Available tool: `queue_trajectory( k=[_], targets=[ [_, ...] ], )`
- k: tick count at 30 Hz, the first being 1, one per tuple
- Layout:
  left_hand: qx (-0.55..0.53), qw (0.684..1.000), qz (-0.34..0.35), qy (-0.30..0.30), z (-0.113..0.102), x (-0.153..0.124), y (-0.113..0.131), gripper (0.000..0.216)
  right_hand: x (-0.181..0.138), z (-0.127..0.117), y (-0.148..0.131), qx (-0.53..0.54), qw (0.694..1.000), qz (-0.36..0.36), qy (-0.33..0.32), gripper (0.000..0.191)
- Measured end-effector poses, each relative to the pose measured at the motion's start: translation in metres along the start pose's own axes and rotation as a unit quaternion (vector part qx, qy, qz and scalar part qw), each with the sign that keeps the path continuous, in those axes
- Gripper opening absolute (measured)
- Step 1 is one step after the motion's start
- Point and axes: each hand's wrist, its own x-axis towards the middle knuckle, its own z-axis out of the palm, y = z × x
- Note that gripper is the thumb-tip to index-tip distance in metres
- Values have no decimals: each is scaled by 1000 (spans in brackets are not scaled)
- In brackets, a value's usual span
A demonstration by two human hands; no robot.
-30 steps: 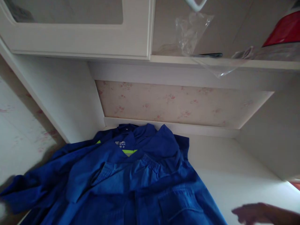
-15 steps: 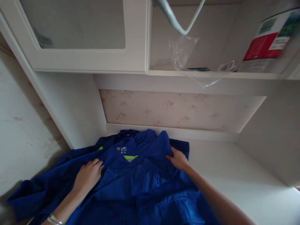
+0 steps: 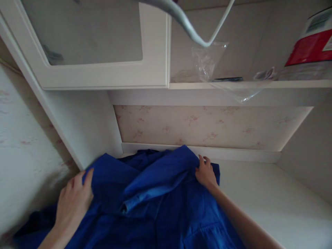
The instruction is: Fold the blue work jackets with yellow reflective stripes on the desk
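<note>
Fingers (image 3: 204,162) of your right hand (image 3: 206,174) pinch a fold of the blue jacket (image 3: 160,204). Your left hand (image 3: 72,200) grips its other edge, fingers curled over the cloth. Jacket lies rumpled on the white desk (image 3: 259,197), against the back wall.

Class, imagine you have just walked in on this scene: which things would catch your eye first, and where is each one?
The bright blue jacket spread over the white surface at the bottom draws the eye first. The left hand grips its fabric at the left edge and the right hand pinches a fold near the back wall. Next comes the red-and-white container on the shelf at upper right, beside a crumpled clear plastic bag.
</note>
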Motion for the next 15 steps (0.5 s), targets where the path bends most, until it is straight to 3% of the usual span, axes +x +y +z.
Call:
queue_trajectory(
  k=[3,5,7,10,12,15],
  targets=[
    [-103,986,100,-85,35,-32,34,50,-34,22,-15,-24,984,-137,-111,80],
    [-166,966,124,-158,53,-47,53,56,-53,38,-33,-45,940,-246,-232,87],
    [-181,957,126,-190,65,-55,62,55,-63,50,-49,-38,910,-280,-303,70],
    [-201,948,150,-197,79,-58,56,48,-56,45,-54,27,931,-226,-287,19],
    [-220,941,151,-210,90,-62,43,50,-40,25,-37,74,951,-169,-249,20],
    [-253,930,125,-234,106,-74,22,52,-17,-24,16,143,977,-29,-156,36]
  ],
)
